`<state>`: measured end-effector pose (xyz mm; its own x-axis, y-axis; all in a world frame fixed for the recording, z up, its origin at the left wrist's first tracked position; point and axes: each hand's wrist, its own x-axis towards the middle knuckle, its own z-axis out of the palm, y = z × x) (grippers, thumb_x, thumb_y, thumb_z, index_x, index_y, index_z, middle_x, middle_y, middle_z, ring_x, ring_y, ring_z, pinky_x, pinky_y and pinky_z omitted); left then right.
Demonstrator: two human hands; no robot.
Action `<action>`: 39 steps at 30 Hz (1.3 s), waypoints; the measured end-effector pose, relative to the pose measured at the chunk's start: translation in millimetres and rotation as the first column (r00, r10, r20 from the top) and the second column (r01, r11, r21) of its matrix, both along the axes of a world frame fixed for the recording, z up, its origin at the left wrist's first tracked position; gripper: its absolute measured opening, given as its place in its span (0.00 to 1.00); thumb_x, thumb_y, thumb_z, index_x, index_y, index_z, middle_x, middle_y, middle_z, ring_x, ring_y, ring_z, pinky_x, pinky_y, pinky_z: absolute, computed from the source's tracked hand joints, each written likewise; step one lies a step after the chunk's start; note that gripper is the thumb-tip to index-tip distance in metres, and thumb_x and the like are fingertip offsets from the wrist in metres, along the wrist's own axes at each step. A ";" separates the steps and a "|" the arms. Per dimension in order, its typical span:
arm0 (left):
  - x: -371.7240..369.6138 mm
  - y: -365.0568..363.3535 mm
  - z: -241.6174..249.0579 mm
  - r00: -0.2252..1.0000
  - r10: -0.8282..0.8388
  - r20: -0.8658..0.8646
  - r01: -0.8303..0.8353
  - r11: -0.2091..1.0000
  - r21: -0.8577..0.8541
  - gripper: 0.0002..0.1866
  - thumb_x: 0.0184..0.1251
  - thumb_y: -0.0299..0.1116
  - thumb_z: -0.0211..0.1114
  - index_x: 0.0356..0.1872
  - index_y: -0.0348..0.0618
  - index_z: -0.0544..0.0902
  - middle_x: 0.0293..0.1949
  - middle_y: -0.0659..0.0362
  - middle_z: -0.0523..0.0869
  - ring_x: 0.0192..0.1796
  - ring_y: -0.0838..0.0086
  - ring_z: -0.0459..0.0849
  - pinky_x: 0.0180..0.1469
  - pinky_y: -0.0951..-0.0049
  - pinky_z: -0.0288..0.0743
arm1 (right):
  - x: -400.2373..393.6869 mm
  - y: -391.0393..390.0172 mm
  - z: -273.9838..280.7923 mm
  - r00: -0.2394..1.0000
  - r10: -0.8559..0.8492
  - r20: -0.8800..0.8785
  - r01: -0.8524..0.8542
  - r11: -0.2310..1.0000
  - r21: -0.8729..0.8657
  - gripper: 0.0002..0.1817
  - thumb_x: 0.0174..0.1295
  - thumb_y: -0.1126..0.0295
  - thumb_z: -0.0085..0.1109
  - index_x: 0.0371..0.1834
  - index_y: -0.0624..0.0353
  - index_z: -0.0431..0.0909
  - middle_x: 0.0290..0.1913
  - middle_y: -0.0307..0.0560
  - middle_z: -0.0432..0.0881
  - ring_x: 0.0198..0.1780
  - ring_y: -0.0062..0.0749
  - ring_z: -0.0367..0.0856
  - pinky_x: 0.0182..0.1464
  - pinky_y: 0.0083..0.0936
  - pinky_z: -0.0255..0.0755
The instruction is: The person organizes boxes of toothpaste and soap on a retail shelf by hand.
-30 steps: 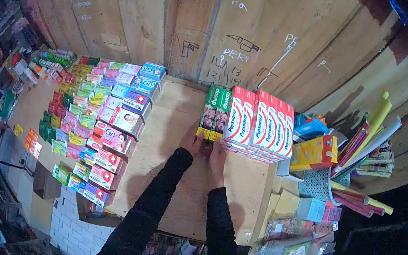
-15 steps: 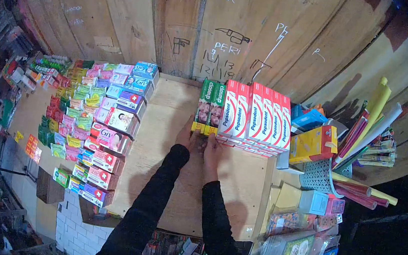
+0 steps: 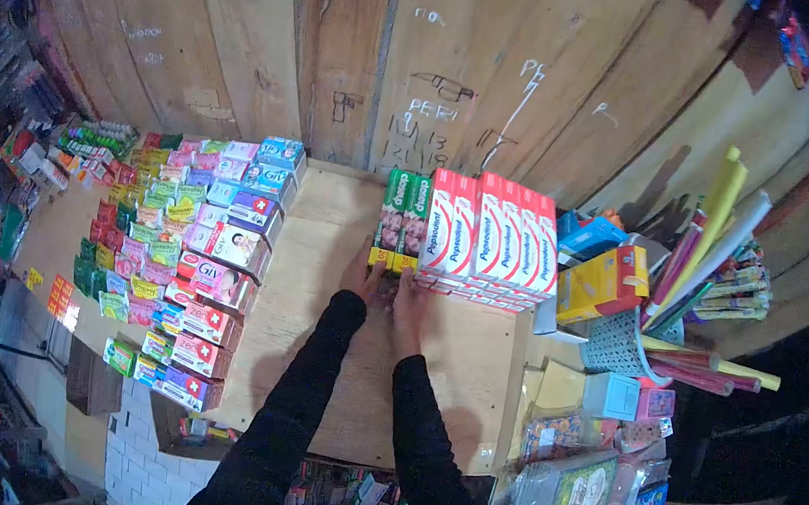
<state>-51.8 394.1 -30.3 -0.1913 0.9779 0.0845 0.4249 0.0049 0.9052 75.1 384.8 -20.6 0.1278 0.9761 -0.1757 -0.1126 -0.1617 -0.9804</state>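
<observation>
Two upright green Closeup toothpaste boxes (image 3: 404, 215) with yellow lower ends stand side by side on the wooden shelf board. My left hand (image 3: 360, 275) grips their lower left side, fingers curled around it. At the lower right corner, my right hand (image 3: 408, 311) presses in with bent fingers, partly hiding the yellow ends. Directly to the right, against the green pair, is a block of red and white Pepsodent toothpaste boxes (image 3: 491, 237), stacked in layers.
Rows of soap boxes (image 3: 222, 282) and sachets (image 3: 170, 211) line the left. On the right are a yellow box (image 3: 603, 285), a pale basket (image 3: 619, 344) holding rolled paper, and plastic-wrapped packs (image 3: 562, 490). A plank wall (image 3: 347, 56) rises behind the board (image 3: 329, 214).
The view has shifted slightly, so most things appear a little further left and lower. Both hands stay at the lower ends of the green toothpaste boxes.
</observation>
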 end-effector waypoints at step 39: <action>47.0 -517.4 7.2 0.939 -0.341 -0.042 0.305 0.884 -0.354 0.15 0.68 0.37 0.58 0.50 0.38 0.78 0.44 0.43 0.82 0.48 0.48 0.81 0.50 0.56 0.75 | 69.6 -396.3 -39.0 -0.039 0.575 0.817 -0.217 0.794 -0.568 0.36 0.54 0.37 0.56 0.53 0.57 0.79 0.56 0.56 0.79 0.60 0.53 0.75 0.62 0.64 0.56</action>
<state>-4.8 -123.2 -23.1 0.1321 0.9566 -0.2598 0.5432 0.1493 0.8262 144.7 -11.5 -59.6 -0.0452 0.8832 -0.4669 0.9958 0.0023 -0.0920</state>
